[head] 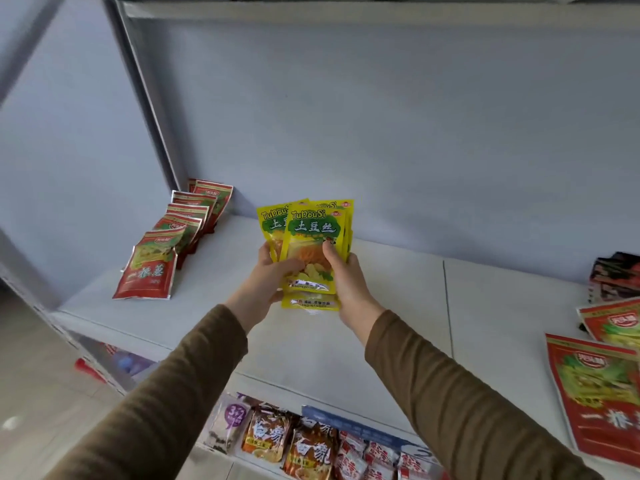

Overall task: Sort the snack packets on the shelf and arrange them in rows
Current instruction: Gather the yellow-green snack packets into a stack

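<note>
Sorting partly done, judging by the shelf (381,327). Far left: a row of red packets (173,237), overlapped front to back, already lined up. Centre: a fanned stack of yellow packets (308,247) held just above the shelf, gripped from both sides, left hand (266,278) with thumb curled over the front face, right hand (346,282) with thumb pinching the right edge (fingers behind the stack, hidden). Not yet laid down as a row. Near right: loose red packets (595,386) lying flat and askew, plus a dark packet pile (613,275) further back at the right edge, both unsorted. Likely left: setting the yellows beside the red row, then gathering the right-hand strays. Lower shelf packets (304,441) below, of no clear concern here.
</note>
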